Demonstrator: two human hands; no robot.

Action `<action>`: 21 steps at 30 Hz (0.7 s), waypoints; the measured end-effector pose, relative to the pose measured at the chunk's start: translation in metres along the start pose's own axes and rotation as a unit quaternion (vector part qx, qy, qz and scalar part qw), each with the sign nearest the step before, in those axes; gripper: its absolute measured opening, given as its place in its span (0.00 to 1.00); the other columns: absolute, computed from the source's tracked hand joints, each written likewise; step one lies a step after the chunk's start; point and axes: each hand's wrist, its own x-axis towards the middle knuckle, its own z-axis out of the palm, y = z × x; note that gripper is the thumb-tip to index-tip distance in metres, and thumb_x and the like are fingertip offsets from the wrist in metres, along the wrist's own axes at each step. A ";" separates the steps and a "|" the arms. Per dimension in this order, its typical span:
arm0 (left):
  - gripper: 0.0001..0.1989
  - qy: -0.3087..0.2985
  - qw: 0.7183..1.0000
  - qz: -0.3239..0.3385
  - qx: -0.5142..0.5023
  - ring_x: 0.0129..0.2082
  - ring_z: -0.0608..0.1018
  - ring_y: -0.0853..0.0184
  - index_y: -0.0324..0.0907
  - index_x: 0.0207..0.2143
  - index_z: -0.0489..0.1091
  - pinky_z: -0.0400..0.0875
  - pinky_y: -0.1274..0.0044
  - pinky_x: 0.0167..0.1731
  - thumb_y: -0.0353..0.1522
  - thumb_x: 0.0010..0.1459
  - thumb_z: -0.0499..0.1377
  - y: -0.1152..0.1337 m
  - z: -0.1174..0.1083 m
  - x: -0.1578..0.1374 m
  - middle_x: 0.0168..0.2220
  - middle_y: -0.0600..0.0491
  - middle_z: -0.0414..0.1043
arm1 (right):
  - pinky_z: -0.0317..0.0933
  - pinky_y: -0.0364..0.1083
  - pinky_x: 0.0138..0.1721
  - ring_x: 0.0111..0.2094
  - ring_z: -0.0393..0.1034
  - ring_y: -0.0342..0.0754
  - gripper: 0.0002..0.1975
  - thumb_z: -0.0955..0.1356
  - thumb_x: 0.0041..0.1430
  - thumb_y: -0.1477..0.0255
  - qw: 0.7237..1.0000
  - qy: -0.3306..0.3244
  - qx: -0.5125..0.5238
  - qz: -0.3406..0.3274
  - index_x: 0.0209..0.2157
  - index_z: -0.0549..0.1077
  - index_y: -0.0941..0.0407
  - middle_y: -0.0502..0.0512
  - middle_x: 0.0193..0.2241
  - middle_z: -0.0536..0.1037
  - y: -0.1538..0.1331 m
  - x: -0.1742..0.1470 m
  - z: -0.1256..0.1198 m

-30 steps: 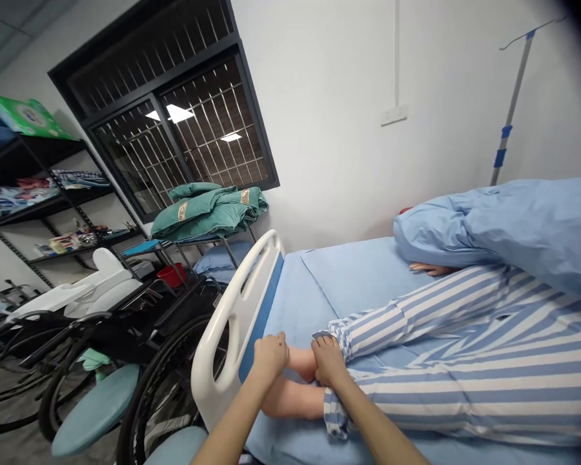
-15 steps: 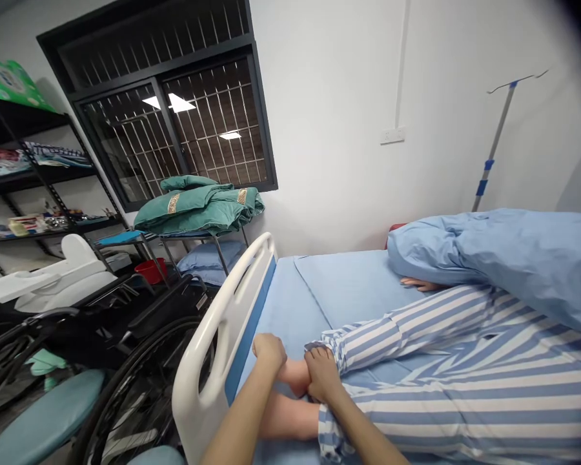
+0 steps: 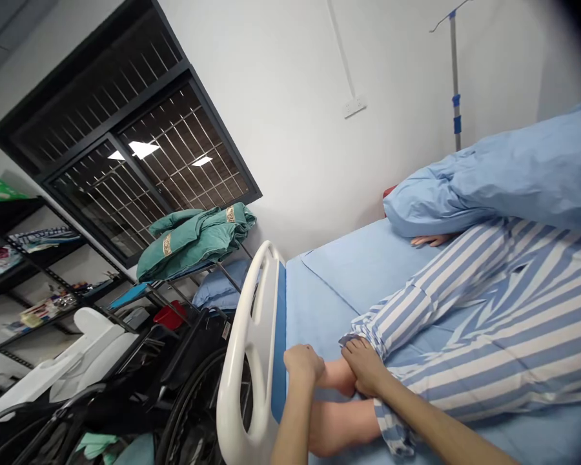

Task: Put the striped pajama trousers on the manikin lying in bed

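Around the toe end of the far foot (image 3: 336, 374), the left hand (image 3: 304, 363) was closed into a loose fist, with its fingers bent over and the toes hidden beneath. Only a narrow opening was left in that grip, filled by the foot as far as could be seen; how firmly pressure was being applied could not be told. By the right hand (image 3: 365, 367), the same foot was held at its ankle end: the palm was curved over the limb, the fingers were spread slightly across the top, and their tips were rested beside the gathered far cuff (image 3: 376, 336). The underside of this hold was concealed. Between the two hands, a short stretch of bare skin was left exposed.

The far foot was positioned near the white footboard (image 3: 232, 361), above the blue sheet (image 3: 339, 265); whether its heel was touching the sheet could not be made out. Just beside it, on the nearer side, the near foot (image 3: 341, 423) was left unheld, its tip partly covered by the left forearm. Both legs were clothed in striped trousers (image 3: 430, 290), and the near cuff (image 3: 394, 429) was crossed by the right forearm. Farther up the bed, the lying figure's hand (image 3: 430, 239) was partly covered by a blue quilt (image 3: 508, 174).
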 end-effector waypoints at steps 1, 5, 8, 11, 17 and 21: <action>0.21 0.004 1.000 -0.002 0.000 0.40 0.72 0.59 0.36 0.42 0.69 0.66 0.71 0.37 0.35 0.50 0.45 0.000 0.000 0.000 0.40 0.39 0.70 | 0.39 0.52 0.48 0.41 0.55 0.54 0.22 0.65 0.30 0.77 1.000 -0.001 0.000 0.000 0.35 0.67 0.60 0.61 0.37 0.66 0.000 0.000 0.000; 0.21 -0.003 1.000 -0.006 -0.001 0.40 0.73 0.60 0.36 0.42 0.69 0.66 0.72 0.37 0.35 0.50 0.46 0.001 0.000 0.001 0.40 0.39 0.70 | 0.40 0.52 0.48 0.41 0.55 0.55 0.22 0.65 0.31 0.77 1.000 -0.003 -0.001 0.000 0.35 0.67 0.61 0.62 0.37 0.66 0.000 0.000 -0.001; 0.20 -0.004 1.000 -0.006 0.003 0.40 0.73 0.60 0.36 0.41 0.69 0.66 0.71 0.36 0.35 0.50 0.45 0.001 0.001 0.001 0.40 0.39 0.70 | 0.40 0.52 0.48 0.40 0.55 0.55 0.21 0.65 0.31 0.77 1.000 -0.003 -0.001 -0.001 0.35 0.67 0.61 0.62 0.37 0.66 0.000 0.000 -0.002; 0.21 0.009 1.000 -0.001 0.006 0.39 0.73 0.59 0.36 0.41 0.69 0.66 0.71 0.35 0.36 0.50 0.46 0.000 0.003 0.002 0.40 0.40 0.71 | 0.39 0.52 0.48 0.40 0.55 0.55 0.22 0.65 0.31 0.77 1.000 -0.001 0.000 -0.002 0.35 0.67 0.61 0.62 0.38 0.66 0.000 0.000 -0.002; 0.21 0.013 1.000 -0.003 0.011 0.39 0.73 0.59 0.36 0.41 0.68 0.66 0.71 0.36 0.37 0.50 0.45 0.001 0.004 0.002 0.39 0.40 0.71 | 0.39 0.52 0.49 0.41 0.55 0.55 0.22 0.66 0.31 0.77 1.000 -0.003 0.008 -0.004 0.36 0.67 0.61 0.62 0.39 0.66 0.001 0.000 -0.001; 0.21 0.005 1.000 -0.009 0.006 0.40 0.72 0.60 0.36 0.42 0.68 0.65 0.72 0.37 0.37 0.50 0.45 0.001 0.002 -0.001 0.40 0.39 0.70 | 0.38 0.52 0.49 0.41 0.55 0.54 0.22 0.66 0.31 0.76 1.000 -0.006 0.001 0.003 0.36 0.67 0.60 0.62 0.38 0.66 0.001 0.000 0.000</action>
